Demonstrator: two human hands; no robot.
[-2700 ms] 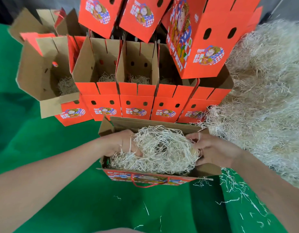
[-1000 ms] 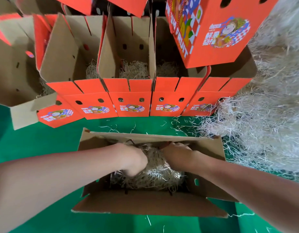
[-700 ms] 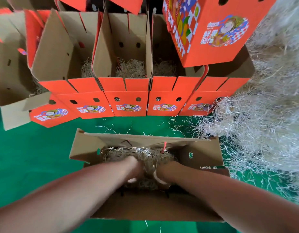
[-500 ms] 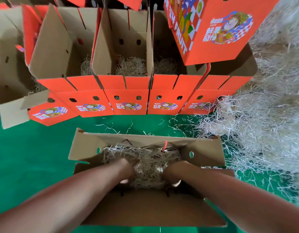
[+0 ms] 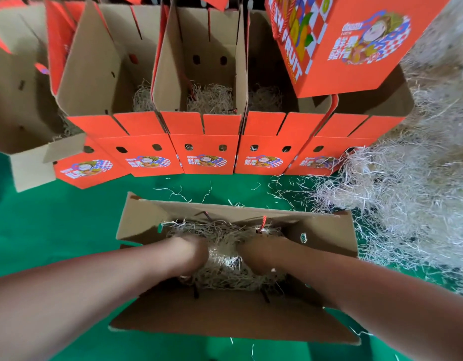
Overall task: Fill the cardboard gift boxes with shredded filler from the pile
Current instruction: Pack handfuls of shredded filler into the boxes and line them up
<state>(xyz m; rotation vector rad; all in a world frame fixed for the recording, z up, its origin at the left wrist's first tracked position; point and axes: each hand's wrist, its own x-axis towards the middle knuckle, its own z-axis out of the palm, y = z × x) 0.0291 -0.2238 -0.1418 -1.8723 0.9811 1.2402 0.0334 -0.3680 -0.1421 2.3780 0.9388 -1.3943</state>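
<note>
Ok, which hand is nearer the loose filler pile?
Right. Both are down in the box; the right hand is on the side toward the pile, the left hand farther off.

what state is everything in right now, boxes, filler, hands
near box, open, flaps spread, filler inside
boxed filler, both hands pressed into it
left hand, sunk in filler, fingers hidden
right hand, sunk in filler, fingers hidden
back row of boxes, open, some filler at the bottom
filler pile, loose heap at right
top box, tilted, resting on the row
</note>
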